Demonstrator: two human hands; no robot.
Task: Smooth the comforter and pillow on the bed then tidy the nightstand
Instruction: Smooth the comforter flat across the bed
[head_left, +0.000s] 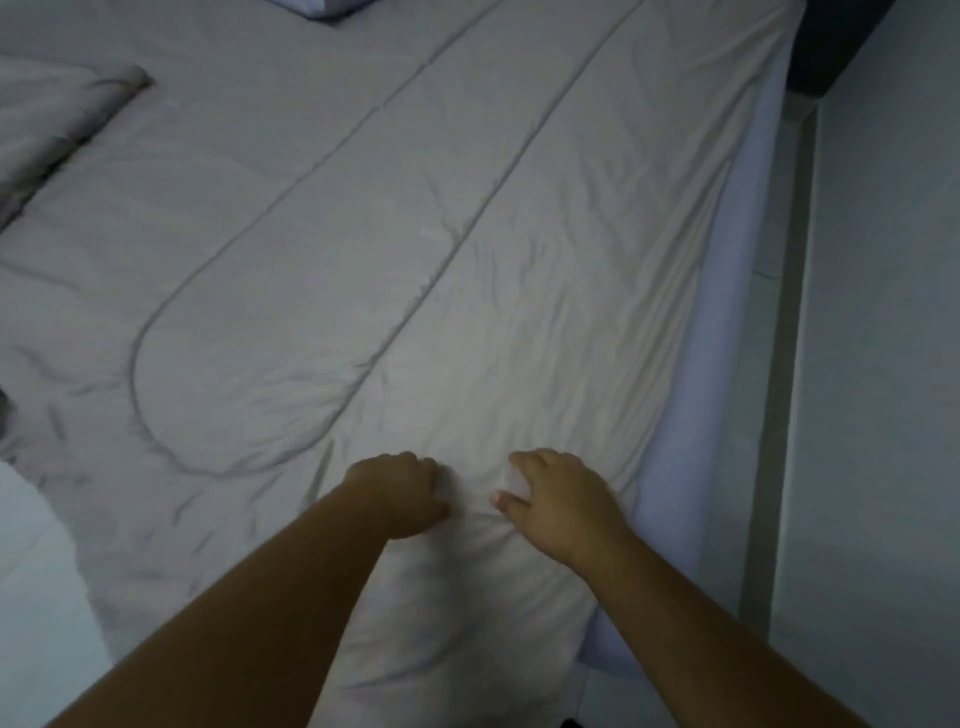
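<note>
head view: nearest to us, our two bare forearms reach forward over the near end of the comforter (395, 218), which lies spread across the bed. our left hand (402, 493) rests knuckles-up on the fabric with the fingers curled under, bunching a small fold of comforter at its fingertips; whether it truly pinches the cloth we cannot tell. our right hand (558, 499) sits just beside it, a little to the right, fingers bent and loosely spread, thumb pointing left, pressing on the comforter near its right edge; it looks half open, and no firm grasp shows. between the two hands the fabric rises in a soft ridge with creases fanning out. to the right of the hands, the pale blue mattress side (727, 374) shows below the comforter's edge, and beyond it a light floor (878, 364). farther up, long stitched seams curve across the comforter, with wrinkles on its right part. at the far left a folded grey blanket (57, 119) lies on top. at the far top edge, the corner of a pillow (324, 8) just shows.
</note>
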